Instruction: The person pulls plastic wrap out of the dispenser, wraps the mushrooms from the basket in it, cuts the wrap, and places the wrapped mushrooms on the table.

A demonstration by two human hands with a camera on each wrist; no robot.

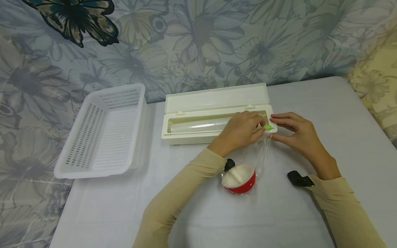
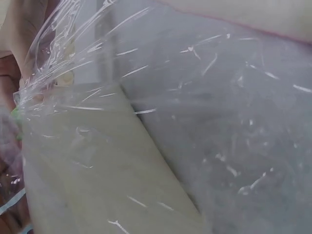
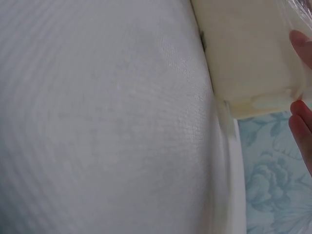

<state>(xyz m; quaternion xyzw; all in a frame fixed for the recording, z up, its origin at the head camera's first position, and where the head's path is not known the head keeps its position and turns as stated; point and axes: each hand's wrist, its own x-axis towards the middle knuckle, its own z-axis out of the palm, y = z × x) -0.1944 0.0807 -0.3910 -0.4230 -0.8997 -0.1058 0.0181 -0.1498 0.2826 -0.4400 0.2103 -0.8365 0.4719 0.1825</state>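
Observation:
A cream plastic wrap dispenser (image 1: 192, 140) stands with its lid raised, a roll of clear wrap (image 1: 198, 125) inside. At its right end my left hand (image 1: 242, 131) pinches the small green slide cutter (image 1: 268, 127). My right hand (image 1: 294, 132) holds that same end between thumb and fingers; in the right wrist view its fingertips (image 3: 300, 108) are at the box edge. Clear plastic wrap (image 1: 263, 151) hangs from the front of the dispenser and reaches a red bowl (image 1: 243, 187) with a white inside, tilted on the table. Wrap fills much of the left wrist view.
A white perforated basket (image 1: 136, 162) stands at the left of the table, which has a white cloth (image 1: 198, 220). Behind the dispenser hangs a flowered fabric (image 1: 204, 38) with a dark butterfly (image 1: 77, 20). A black wrist camera (image 1: 299, 179) sits at the right sleeve.

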